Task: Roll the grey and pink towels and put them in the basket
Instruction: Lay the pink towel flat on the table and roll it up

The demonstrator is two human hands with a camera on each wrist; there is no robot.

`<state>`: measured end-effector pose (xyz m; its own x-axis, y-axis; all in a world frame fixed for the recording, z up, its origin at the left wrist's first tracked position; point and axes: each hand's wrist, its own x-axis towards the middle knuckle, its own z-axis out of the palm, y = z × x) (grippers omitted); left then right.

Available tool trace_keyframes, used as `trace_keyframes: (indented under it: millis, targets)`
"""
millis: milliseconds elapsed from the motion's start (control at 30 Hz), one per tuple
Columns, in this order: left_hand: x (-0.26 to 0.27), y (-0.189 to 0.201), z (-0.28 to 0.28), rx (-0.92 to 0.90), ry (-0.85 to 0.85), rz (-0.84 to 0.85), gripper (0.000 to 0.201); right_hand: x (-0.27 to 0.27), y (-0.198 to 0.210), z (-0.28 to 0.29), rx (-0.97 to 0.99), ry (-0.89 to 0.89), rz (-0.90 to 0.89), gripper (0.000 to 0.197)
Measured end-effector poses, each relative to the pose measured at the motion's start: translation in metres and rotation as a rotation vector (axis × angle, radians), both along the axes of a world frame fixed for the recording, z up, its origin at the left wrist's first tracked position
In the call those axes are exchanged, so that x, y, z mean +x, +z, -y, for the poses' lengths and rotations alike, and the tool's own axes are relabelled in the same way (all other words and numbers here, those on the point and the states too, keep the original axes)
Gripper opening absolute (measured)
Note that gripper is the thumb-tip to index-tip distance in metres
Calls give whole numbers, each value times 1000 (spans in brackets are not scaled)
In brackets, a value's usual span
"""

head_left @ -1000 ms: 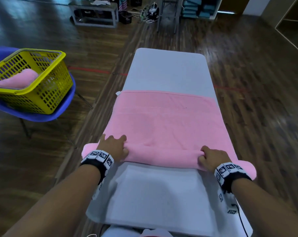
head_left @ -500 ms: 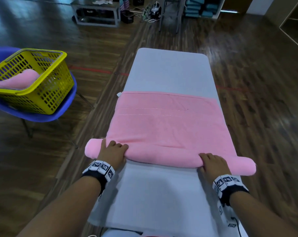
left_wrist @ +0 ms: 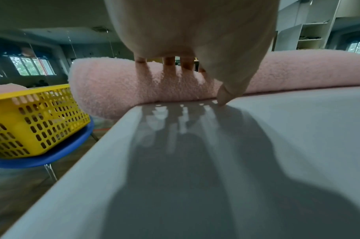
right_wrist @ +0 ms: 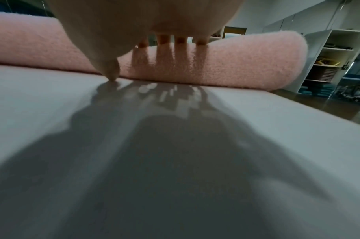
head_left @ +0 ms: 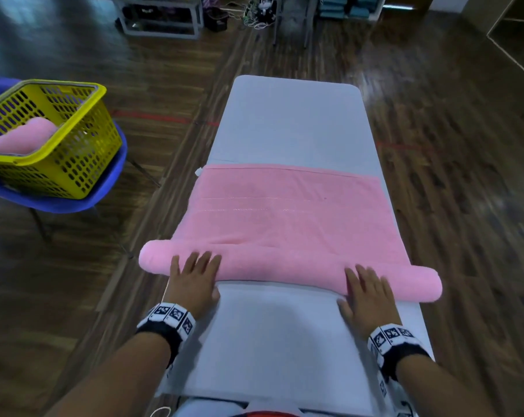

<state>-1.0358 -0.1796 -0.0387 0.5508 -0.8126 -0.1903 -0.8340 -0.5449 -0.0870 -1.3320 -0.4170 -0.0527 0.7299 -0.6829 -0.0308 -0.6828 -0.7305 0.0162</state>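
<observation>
Here, left hand (head_left: pixel 194 278), right hand (head_left: pixel 367 296), flat, fingers extended, pressing pink towel (head_left: pixel 285 230) roll

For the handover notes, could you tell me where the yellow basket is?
In the head view, the yellow basket sits on a blue chair, left of the table.

Your head camera looks steeply down the long counter (head_left: pixel 291 115) from above. Both wrist cameras sit low, skimming its surface, facing forward under your palms, close to the pink towel (left_wrist: pixel 113 90) roll. The left wrist and head views share the yellow basket (head_left: pixel 83 152).
</observation>
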Motion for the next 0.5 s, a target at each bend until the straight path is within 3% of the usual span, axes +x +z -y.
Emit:
trace_keyframes:
  millis: [67,200,300,367,500]
  targets:
    - [6,4,5,58,14,-11,64,0,0,5,26,-11,-45,65]
    - [41,24,35,86,-8,-64,40,22,26,47,108,-3,-185,50]
    - [59,44,56,113,38,-200,37,46,57,73,258,-43,-298,36]
    - [62,48,59,73,69,-215,43,51,65,77,321,-117,-270,31]
    - [40,26,35,-86,-46,21,45,28,39,48,88,-25,-23,33]
